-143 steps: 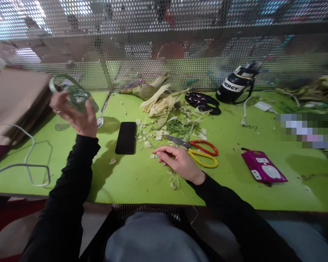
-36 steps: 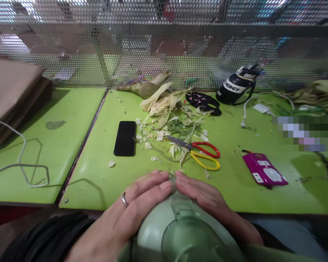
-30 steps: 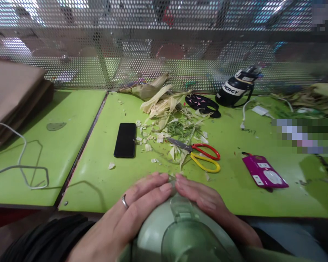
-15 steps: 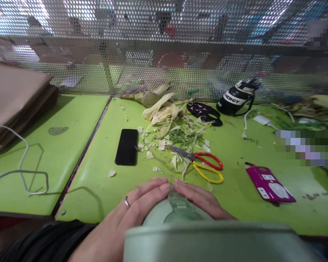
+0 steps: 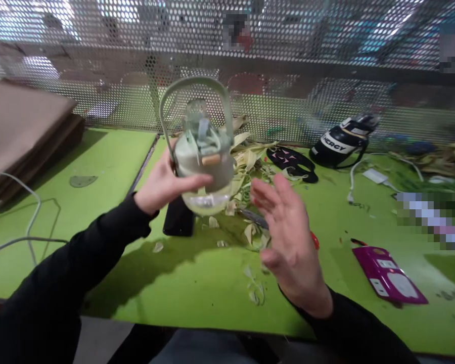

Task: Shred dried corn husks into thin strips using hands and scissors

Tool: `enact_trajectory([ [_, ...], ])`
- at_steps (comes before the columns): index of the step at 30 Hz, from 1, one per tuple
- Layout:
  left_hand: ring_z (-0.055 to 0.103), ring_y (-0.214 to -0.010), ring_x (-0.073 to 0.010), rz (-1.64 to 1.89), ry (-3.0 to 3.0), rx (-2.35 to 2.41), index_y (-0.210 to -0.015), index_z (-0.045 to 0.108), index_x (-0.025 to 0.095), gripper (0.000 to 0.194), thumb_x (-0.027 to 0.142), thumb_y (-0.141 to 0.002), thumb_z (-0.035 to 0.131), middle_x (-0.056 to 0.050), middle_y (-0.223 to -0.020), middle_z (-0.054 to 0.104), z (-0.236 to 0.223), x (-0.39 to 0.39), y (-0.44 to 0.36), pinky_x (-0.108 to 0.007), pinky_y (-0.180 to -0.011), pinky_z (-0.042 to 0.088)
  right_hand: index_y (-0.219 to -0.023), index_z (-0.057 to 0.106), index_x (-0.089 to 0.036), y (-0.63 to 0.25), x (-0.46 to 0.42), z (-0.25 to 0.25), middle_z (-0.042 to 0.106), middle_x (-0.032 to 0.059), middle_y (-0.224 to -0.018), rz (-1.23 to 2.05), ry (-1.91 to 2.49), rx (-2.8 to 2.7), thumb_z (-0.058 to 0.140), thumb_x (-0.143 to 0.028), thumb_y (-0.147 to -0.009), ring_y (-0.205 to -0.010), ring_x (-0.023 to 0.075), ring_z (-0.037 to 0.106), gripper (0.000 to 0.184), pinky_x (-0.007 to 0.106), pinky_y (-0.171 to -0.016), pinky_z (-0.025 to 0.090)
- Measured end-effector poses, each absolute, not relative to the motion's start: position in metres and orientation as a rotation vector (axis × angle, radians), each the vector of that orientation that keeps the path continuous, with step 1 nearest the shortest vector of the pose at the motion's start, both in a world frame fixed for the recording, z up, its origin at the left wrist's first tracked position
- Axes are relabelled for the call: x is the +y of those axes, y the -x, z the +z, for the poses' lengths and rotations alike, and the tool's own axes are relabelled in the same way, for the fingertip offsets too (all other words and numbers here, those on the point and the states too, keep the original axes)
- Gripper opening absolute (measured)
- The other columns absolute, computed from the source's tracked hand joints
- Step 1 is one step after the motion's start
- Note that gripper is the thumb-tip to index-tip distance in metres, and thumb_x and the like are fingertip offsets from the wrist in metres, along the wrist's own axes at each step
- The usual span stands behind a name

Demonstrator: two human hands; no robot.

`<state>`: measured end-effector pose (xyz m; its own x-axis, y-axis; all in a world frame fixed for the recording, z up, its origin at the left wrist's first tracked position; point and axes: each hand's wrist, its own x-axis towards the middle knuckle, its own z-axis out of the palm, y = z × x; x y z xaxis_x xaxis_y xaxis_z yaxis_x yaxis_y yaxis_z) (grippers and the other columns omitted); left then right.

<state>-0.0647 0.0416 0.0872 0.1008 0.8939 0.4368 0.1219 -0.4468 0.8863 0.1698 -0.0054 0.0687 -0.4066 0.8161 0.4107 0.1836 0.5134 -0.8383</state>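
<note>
My left hand point(image 5: 167, 179) is wrapped round a pale green water bottle point(image 5: 208, 156) with a raised carry handle, holding it upright over the table. Its lower part is see-through. To the right of the bottle, my right hand point(image 5: 288, 237) is raised with fingers apart and holds nothing. Behind that hand lie scissors point(image 5: 255, 218), mostly hidden, with a bit of red handle showing. A black phone point(image 5: 179, 218) lies partly under the bottle and left hand in this view. Dry husks point(image 5: 246, 156) and pale scraps spread behind the bottle.
On the green table point(image 5: 129, 283) stand a stack of brown cardboard point(image 5: 26, 121) at left and a black bottle point(image 5: 339, 141) at back right. A purple packet point(image 5: 389, 275), a black eye mask point(image 5: 291, 163) and a white cable point(image 5: 375, 176) lie right. A perforated metal screen point(image 5: 273, 101) closes the back.
The green bottle has moved forward and left, away from my body, now in my left hand alone. My right hand has come off it and opened to the right.
</note>
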Motion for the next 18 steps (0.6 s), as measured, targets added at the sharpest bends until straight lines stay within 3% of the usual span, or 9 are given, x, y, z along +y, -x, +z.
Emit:
enact_trajectory([
  [6,0.062,-0.116,-0.0286,1.719,-1.601,1.178,-0.122,0.046,0.02,0.075,0.03,-0.059,0.085,-0.013,-0.128,0.062,0.046,0.144,0.108,-0.047,-0.102,0.052,-0.153,0.023,-0.031,-0.19,-0.014,0.023,0.051,0.0117,-0.143,0.971,0.89,-1.847,0.055,-0.057,-0.089,-0.128,0.0278,0.053,0.076,0.053,-0.108,0.045],
  [18,0.066,-0.108,-0.0292,1.665,-1.461,1.258,-0.115,0.047,0.019,0.07,0.025,-0.057,0.084,-0.015,-0.12,0.065,0.004,0.187,0.121,-0.05,-0.099,0.054,-0.15,0.029,-0.03,-0.19,0.002,0.004,0.058,0.0115,-0.132,1.06,0.921,-1.793,0.054,-0.051,-0.092,-0.115,0.0249,0.06,0.067,0.052,-0.099,0.05],
])
